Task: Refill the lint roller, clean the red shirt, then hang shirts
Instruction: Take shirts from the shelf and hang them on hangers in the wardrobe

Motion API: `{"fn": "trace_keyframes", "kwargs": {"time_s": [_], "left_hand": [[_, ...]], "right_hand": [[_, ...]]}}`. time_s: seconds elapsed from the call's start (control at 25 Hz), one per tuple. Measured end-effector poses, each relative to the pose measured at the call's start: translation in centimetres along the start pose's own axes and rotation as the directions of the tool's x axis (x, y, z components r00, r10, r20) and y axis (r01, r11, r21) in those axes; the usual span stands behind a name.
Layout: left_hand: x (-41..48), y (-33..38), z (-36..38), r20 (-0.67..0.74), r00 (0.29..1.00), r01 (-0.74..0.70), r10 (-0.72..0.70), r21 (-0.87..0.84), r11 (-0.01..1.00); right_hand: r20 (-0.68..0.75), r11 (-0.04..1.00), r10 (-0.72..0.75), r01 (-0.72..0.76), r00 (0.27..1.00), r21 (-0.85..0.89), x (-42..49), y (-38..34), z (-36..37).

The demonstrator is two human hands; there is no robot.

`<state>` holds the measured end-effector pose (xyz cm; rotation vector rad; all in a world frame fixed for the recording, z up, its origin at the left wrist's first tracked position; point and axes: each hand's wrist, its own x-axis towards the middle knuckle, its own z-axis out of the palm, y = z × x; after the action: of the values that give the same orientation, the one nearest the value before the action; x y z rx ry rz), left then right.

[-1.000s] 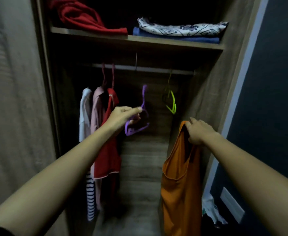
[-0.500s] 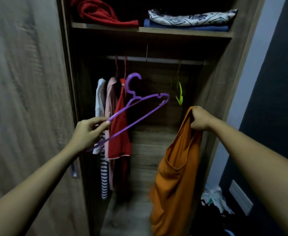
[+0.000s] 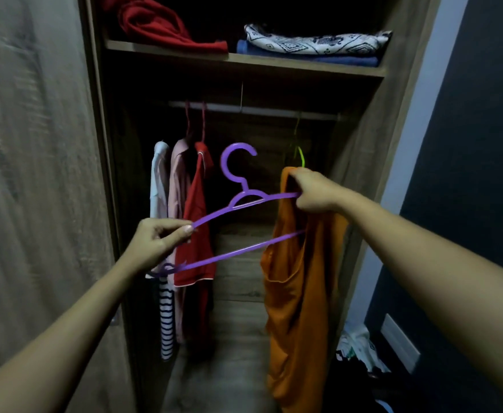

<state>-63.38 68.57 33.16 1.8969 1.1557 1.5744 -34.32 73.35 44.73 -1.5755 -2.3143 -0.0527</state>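
head view: the left hand (image 3: 158, 242) pinches the left arm of a purple hanger (image 3: 244, 201), fingers (image 3: 181, 234) and thumb closed on the plastic. the right hand (image 3: 312, 190) is clenched round the top of an orange shirt (image 3: 297, 293) and the hanger's right end, whose lower bar runs into the shirt. the red shirt (image 3: 196, 234) hangs from the far rail (image 3: 259, 110), left of the hanger, beside a pink shirt (image 3: 177, 189). folded clothes lie on the shelf (image 3: 274, 62) above.
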Motion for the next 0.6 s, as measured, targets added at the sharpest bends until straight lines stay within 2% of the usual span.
{"fn": "trace_keyframes", "kwargs": {"time_s": [0.08,0.16,0.2,0.24,0.32,0.36,0.4,0.44,0.48,0.52,0.56,0.6], "left_hand": [[0.3,-0.2,1.6,-0.005,1.000,0.003,-0.003,-0.052,0.999],[0.4,-0.7,2.4,-0.076,0.997,0.004,-0.010,-0.089,0.996],[0.5,-1.0,2.7,-0.131,0.991,-0.026,0.021,-0.032,0.999],[0.5,-1.2,3.1,-0.193,0.977,-0.069,0.090,0.113,0.991],[0.2,-1.4,4.4,-0.316,0.897,-0.123,0.307,0.491,0.863],[-0.3,-1.1,5.3,-0.363,0.850,-0.119,0.382,0.574,0.810],[-1.1,-0.9,6.4,-0.358,0.826,-0.165,0.436,0.587,0.793],[-2.2,-1.1,7.5,-0.271,0.823,-0.276,0.500,0.578,0.768],[-3.2,-1.7,8.6,-0.123,0.832,-0.387,0.541,0.570,0.725],[-4.0,-2.5,9.6,0.040,0.854,-0.446,0.519,0.570,0.690],[-4.5,-3.5,10.2,0.154,0.883,-0.444,0.444,0.583,0.681],[-4.7,-4.3,10.6,0.204,0.915,-0.398,0.347,0.591,0.702]], "right_hand": [[-0.051,0.972,-0.145,0.133,0.988,-0.191,-0.6,-2.2,0.5],[-0.200,0.883,-0.325,0.221,0.924,-0.414,-1.1,-2.2,0.6],[-0.247,0.846,-0.391,0.240,0.887,-0.476,-1.3,-1.7,0.7],[-0.264,0.826,-0.429,0.257,0.864,-0.501,-1.4,-1.2,0.8],[-0.268,0.820,-0.450,0.275,0.852,-0.503,-1.0,-0.5,1.5],[-0.281,0.834,-0.445,0.279,0.850,-0.476,-0.9,-0.5,1.8],[-0.298,0.851,-0.438,0.284,0.848,-0.442,-0.7,-0.4,2.1],[-0.324,0.867,-0.433,0.290,0.841,-0.404,-0.8,-0.4,1.9],[-0.349,0.876,-0.434,0.299,0.830,-0.379,-0.8,-0.2,1.7],[-0.371,0.878,-0.439,0.305,0.818,-0.368,-0.8,-0.1,1.3],[-0.385,0.879,-0.444,0.309,0.809,-0.364,-0.7,0.1,1.0],[-0.386,0.876,-0.449,0.313,0.806,-0.366,-0.7,0.3,0.7]]}}
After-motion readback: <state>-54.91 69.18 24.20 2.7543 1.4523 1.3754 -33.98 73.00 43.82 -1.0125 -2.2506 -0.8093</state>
